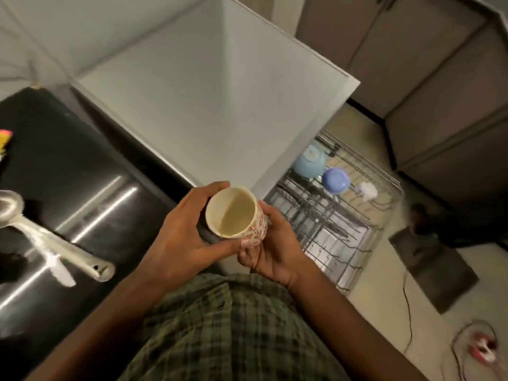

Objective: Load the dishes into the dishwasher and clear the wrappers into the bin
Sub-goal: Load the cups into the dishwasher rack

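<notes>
Both hands hold one cream cup (236, 213) with a red floral pattern, its open mouth tilted toward the camera. The left hand (181, 237) has its fingers (217, 187) curled round the rim and side, and the right hand (275, 248) grips the base. The cup sits just left of the pulled-out wire rack (343, 229), where a pale blue bowl (309, 162), a blue cup (336, 180) and a small white item (367, 190) lie.

Counted in view: two hands, left hand (178, 240) and right hand (270, 251), one floral cup (237, 214), one wire rack (330, 215) at right holding two blue bowls (309, 160) (336, 180) and apparently one small white item (367, 190), and one faucet (55, 243).
</notes>
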`<state>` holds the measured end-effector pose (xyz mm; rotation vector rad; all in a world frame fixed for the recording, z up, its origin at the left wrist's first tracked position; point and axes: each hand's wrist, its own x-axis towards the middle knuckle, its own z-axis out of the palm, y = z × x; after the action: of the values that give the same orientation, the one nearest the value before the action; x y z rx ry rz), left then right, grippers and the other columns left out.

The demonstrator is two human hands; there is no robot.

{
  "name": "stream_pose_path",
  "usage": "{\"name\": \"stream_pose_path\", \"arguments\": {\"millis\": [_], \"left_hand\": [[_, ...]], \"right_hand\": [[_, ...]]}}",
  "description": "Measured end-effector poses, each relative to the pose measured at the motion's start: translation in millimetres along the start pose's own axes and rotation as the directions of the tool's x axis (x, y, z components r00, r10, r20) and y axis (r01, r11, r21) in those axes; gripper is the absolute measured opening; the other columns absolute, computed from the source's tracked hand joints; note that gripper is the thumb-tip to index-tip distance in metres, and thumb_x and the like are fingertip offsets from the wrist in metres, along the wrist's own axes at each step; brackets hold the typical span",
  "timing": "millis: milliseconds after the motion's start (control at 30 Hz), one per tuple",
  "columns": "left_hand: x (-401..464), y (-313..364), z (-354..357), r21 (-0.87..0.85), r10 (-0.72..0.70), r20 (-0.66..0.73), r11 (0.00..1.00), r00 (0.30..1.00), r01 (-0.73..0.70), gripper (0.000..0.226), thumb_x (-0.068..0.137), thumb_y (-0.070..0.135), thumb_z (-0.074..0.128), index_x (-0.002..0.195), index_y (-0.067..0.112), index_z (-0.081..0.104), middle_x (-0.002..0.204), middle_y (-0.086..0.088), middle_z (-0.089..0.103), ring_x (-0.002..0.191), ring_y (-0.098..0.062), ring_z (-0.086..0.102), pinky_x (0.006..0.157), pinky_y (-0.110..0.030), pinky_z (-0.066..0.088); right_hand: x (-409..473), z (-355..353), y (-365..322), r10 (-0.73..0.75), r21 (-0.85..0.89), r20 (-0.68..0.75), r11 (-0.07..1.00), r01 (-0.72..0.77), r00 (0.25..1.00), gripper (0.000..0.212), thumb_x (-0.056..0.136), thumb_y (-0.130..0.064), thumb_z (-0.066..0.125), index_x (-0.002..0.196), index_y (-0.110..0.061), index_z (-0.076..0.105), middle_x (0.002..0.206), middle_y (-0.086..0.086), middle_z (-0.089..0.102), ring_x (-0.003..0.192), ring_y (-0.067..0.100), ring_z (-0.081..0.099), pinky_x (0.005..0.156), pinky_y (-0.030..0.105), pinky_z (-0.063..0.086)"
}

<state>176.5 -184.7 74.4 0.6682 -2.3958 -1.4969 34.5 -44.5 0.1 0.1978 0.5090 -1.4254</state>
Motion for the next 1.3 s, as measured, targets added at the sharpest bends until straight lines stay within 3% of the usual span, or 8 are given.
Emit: {"name": "stream_pose_path", "arguments": {"millis": [133, 300, 467, 600, 700, 767, 900, 1300], "left_hand": [[28, -1, 37, -0.016, -0.012, 0.15, 1.0, 0.989, 0.014, 0.093, 0.074, 0.049, 0.091, 0.153, 0.033, 0.045, 0.145, 0.016, 0.056, 0.132, -0.01, 0.058, 0.104, -0.042, 0.056], [52, -6, 85, 0.074, -0.039, 0.291, 0.997, 0.956, 0.019, 0.086, 0.084, 0.046, 0.081, 0.157, 0.029, 0.041, 0.151, 0.014, 0.052, 0.135, 0.0, 0.052, 0.109, -0.039, 0.053], [65, -1, 124, 0.207, -0.063, 0.392, 0.978, 0.918, -0.021, 0.073, 0.092, 0.044, 0.074, 0.156, 0.032, 0.041, 0.153, 0.015, 0.049, 0.138, 0.002, 0.047, 0.113, -0.036, 0.048], [69, -1, 147, 0.249, -0.068, 0.492, 0.966, 0.868, -0.065, 0.068, 0.096, 0.05, 0.068, 0.155, 0.035, 0.039, 0.153, 0.018, 0.048, 0.14, 0.003, 0.043, 0.116, -0.037, 0.045], [71, -3, 156, 0.292, -0.076, 0.541, 0.951, 0.838, -0.102, 0.066, 0.097, 0.047, 0.067, 0.156, 0.032, 0.04, 0.154, 0.013, 0.048, 0.142, -0.002, 0.042, 0.118, -0.038, 0.041], [72, -6, 157, 0.312, -0.084, 0.563, 0.943, 0.822, -0.117, 0.066, 0.098, 0.046, 0.066, 0.156, 0.031, 0.04, 0.155, 0.012, 0.046, 0.144, -0.005, 0.042, 0.118, -0.04, 0.042], [73, -13, 152, 0.335, -0.1, 0.553, 0.936, 0.827, -0.111, 0.063, 0.098, 0.042, 0.068, 0.154, 0.028, 0.043, 0.151, 0.011, 0.049, 0.139, -0.006, 0.046, 0.115, -0.04, 0.045], [59, -20, 133, 0.36, -0.189, 0.441, 0.933, 0.877, 0.02, 0.065, 0.092, 0.062, 0.058, 0.151, 0.041, 0.042, 0.144, 0.022, 0.05, 0.135, 0.001, 0.049, 0.111, -0.038, 0.049]], "right_hand": [[-34, -26, -23, -0.152, 0.035, -0.124, 0.987, 0.158, 0.981, 0.055, 0.098, -0.044, 0.05, 0.137, -0.006, 0.056, 0.11, 0.02, 0.067, 0.079, 0.027, 0.072, 0.059, 0.03, 0.063], [-73, -81, -40, -0.321, 0.064, -0.35, 0.929, 0.365, 0.88, 0.043, 0.096, -0.03, 0.053, 0.133, -0.01, 0.062, 0.114, 0.022, 0.071, 0.098, 0.039, 0.07, 0.063, 0.034, 0.065], [-100, -157, -48, -0.396, -0.112, -0.681, 0.887, 0.447, 0.615, 0.044, 0.099, -0.025, 0.067, 0.139, -0.01, 0.057, 0.135, 0.023, 0.066, 0.122, 0.046, 0.065, 0.073, 0.039, 0.065], [-112, -204, -61, -0.512, -0.43, -0.776, 0.856, 0.286, 0.368, 0.038, 0.095, -0.021, 0.075, 0.128, -0.023, 0.055, 0.128, 0.012, 0.068, 0.11, 0.032, 0.072, 0.087, 0.049, 0.065], [-115, -238, -67, -0.702, -0.719, -0.694, 0.684, -0.119, 0.158, 0.058, 0.079, -0.034, 0.085, 0.129, -0.032, 0.056, 0.132, 0.007, 0.059, 0.11, 0.027, 0.066, 0.09, 0.052, 0.062], [-115, -258, -69, -0.769, -0.757, -0.616, 0.518, -0.399, 0.17, 0.066, 0.079, -0.034, 0.086, 0.136, -0.032, 0.054, 0.135, 0.008, 0.052, 0.114, 0.028, 0.06, 0.097, 0.044, 0.056], [-107, -292, -74, -0.766, -0.724, -0.576, 0.314, -0.614, 0.287, 0.073, 0.08, -0.036, 0.087, 0.143, -0.033, 0.052, 0.142, 0.01, 0.048, 0.118, 0.037, 0.061, 0.101, 0.049, 0.055], [-76, -317, -90, -0.669, -0.653, -0.627, 0.17, -0.738, 0.4, 0.078, 0.097, -0.019, 0.074, 0.163, -0.024, 0.034, 0.169, 0.018, 0.026, 0.147, 0.045, 0.038, 0.119, 0.052, 0.04]]}}
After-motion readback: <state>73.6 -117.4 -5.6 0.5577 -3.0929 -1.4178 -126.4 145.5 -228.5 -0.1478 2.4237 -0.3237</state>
